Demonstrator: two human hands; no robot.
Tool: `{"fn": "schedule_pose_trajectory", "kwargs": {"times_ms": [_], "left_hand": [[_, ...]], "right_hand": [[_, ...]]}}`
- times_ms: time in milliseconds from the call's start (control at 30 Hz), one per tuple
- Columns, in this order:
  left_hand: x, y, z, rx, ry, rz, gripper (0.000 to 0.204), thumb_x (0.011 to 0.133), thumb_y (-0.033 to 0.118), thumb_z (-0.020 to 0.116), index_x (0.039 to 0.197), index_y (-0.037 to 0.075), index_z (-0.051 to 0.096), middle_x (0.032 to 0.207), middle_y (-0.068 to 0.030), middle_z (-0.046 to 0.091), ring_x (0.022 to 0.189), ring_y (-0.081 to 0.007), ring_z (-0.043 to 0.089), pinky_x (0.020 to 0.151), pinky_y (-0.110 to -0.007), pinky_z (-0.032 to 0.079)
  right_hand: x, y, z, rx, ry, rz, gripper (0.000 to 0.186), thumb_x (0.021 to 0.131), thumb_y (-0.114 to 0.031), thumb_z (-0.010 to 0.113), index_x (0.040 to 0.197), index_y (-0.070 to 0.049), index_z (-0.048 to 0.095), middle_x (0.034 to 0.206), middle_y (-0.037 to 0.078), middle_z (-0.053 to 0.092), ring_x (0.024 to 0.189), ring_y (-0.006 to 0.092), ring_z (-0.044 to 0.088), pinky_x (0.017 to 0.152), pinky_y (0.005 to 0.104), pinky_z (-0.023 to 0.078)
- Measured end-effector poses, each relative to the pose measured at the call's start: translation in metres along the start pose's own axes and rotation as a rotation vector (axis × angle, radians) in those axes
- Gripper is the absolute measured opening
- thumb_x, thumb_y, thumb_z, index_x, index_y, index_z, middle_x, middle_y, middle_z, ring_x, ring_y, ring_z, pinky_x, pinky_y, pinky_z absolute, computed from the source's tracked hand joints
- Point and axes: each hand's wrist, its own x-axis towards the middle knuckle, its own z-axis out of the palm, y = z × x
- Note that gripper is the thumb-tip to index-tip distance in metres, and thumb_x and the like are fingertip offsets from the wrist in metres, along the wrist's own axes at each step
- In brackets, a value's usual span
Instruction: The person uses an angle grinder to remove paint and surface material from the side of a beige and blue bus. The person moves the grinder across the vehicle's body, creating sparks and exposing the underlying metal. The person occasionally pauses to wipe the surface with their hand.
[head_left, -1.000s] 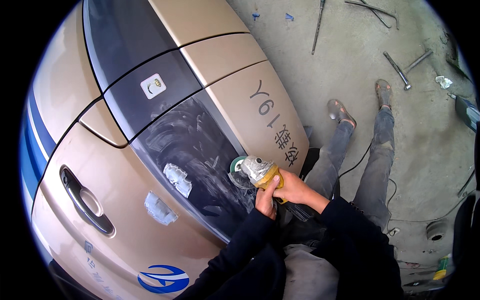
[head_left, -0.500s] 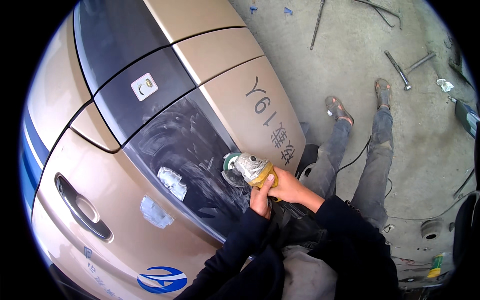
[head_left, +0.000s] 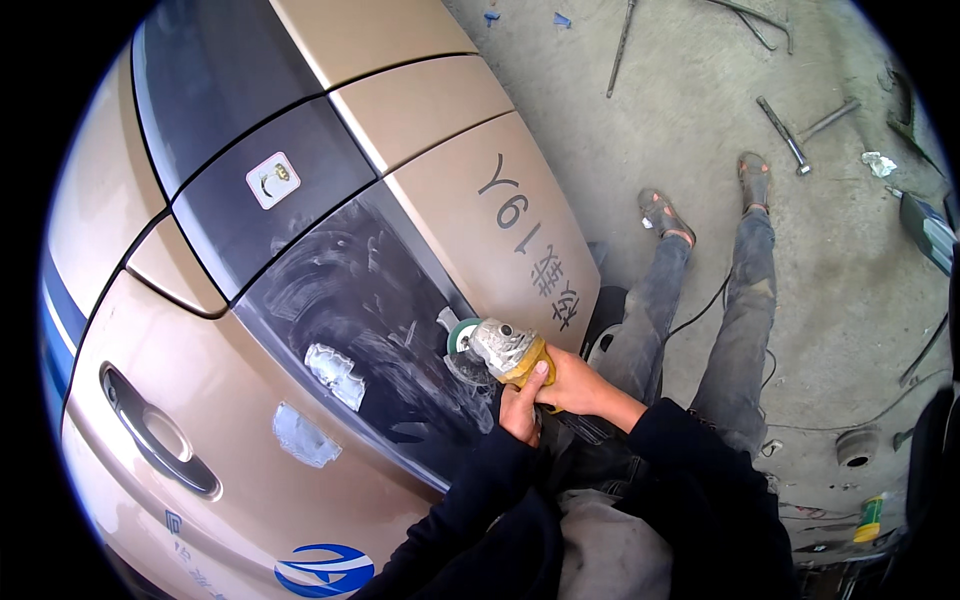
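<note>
Both my hands grip a yellow and silver angle grinder (head_left: 505,350): my left hand (head_left: 520,408) has its thumb over the body, and my right hand (head_left: 582,385) wraps around it from the right. Its green disc (head_left: 459,338), partly behind the guard, is against the scuffed dark panel (head_left: 300,280) of a beige vehicle (head_left: 460,200), beside a small pale ground spot (head_left: 446,316). Two rough pale patches lie to the left, one on the dark panel (head_left: 334,375), one on the beige bodywork (head_left: 305,434).
A black door handle (head_left: 160,430) sits at left. Legs in grey jeans and sandals (head_left: 740,310) extend over the concrete floor (head_left: 680,120), with a dark cable (head_left: 700,315) near them. Metal bars and a hammer-like tool (head_left: 785,135), a metal cylinder (head_left: 857,448) and a yellow-green container (head_left: 868,520) lie at right.
A pale ground spot now shows at the disc's upper left. My hands and the grinder shifted slightly within the view, which has itself moved, sliding the vehicle and floor leftward.
</note>
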Motion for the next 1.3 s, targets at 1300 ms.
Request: {"fn": "schedule_pose_trajectory", "kwargs": {"times_ms": [1300], "left_hand": [[0.022, 0.037, -0.001, -0.083, -0.100, 0.024, 0.054, 0.099, 0.023, 0.069, 0.141, -0.005, 0.049, 0.135, -0.0128, 0.060, 0.123, -0.0197, 0.058, 0.108, -0.035, 0.041]], "right_hand": [[0.033, -0.036, -0.005, -0.050, 0.008, 0.089, 0.065, 0.079, -0.027, 0.077, 0.129, 0.004, 0.050, 0.113, 0.029, 0.068, 0.105, 0.0477, 0.065, 0.090, 0.0480, 0.053]]}}
